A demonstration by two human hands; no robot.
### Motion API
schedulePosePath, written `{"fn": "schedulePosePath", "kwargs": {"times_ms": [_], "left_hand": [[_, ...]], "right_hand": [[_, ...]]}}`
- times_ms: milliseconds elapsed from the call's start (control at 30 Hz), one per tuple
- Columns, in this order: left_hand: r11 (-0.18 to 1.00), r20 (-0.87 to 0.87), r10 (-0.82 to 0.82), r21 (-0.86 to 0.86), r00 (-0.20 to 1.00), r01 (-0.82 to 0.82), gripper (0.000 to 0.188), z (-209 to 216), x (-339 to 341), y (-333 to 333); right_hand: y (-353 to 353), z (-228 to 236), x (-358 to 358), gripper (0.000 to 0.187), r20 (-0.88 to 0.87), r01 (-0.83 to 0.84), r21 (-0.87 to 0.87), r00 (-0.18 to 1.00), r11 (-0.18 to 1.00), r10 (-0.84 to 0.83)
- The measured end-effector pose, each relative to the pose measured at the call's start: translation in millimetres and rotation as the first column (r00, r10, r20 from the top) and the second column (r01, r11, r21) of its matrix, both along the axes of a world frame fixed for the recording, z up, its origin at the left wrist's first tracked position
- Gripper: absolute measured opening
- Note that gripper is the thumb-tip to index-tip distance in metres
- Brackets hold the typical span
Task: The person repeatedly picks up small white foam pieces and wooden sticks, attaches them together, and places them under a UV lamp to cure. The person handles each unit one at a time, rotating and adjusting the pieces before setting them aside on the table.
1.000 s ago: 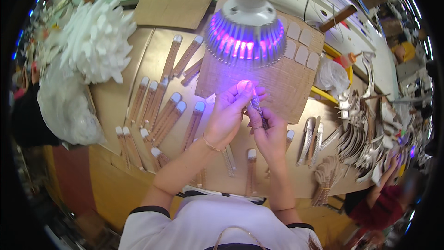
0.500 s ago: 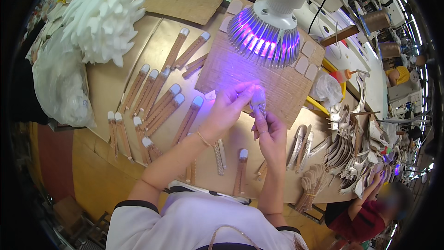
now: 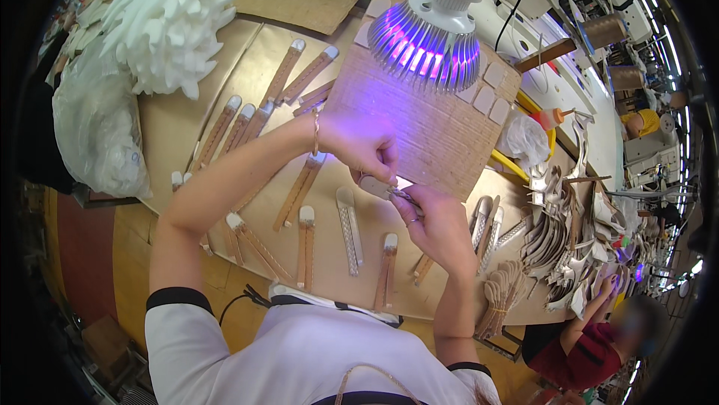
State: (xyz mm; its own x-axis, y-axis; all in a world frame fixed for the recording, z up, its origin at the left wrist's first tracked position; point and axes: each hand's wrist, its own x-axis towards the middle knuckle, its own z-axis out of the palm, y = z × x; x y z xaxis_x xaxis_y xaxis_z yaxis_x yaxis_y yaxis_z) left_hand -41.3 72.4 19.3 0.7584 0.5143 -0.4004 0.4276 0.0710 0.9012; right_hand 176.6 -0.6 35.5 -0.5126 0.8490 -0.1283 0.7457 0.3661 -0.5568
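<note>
Between my hands is a small strap piece with a pale rounded end [image 3: 374,186]; most of it is hidden by fingers. My right hand [image 3: 440,227] is closed round its braided, silvery part, thumb on top. My left hand [image 3: 359,144] comes over from the left with bent fingers pinched at the strap's upper edge. Just below them, a pale braided strap [image 3: 349,229] lies on the table. Brown stitched straps with whitish rounded tips, such as this strap [image 3: 305,248], lie around to the left and below.
A finned lamp [image 3: 425,41] glows purple above a cardboard sheet [image 3: 419,128] bearing pale rounded pieces. White foam shapes [image 3: 168,26] are heaped at far left. At right are a bundle of straps [image 3: 503,296], piled cut pieces [image 3: 558,240] and a person in red [image 3: 577,356].
Both hands have come down and nearer to me, out from below the lamp. The left arm has swung outward, its elbow raised, and the strap's pale end now points left.
</note>
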Motion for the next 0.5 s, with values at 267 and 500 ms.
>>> {"fn": "schedulePosePath", "kwargs": {"times_ms": [267,500], "left_hand": [[0.94,-0.033,0.111,0.329,0.993,-0.094,0.019,-22.2,12.2,-13.2],[0.957,0.084,0.275,0.071,0.958,-0.281,0.023,-39.9,9.6,-20.1]], "right_hand": [[-1.7,-3.7,-3.1,0.019,0.244,-0.082,0.252,0.97,0.964,0.018],[-3.3,-2.4,-4.9,0.019,0.304,-0.049,0.21,0.952,0.976,-0.017]]}}
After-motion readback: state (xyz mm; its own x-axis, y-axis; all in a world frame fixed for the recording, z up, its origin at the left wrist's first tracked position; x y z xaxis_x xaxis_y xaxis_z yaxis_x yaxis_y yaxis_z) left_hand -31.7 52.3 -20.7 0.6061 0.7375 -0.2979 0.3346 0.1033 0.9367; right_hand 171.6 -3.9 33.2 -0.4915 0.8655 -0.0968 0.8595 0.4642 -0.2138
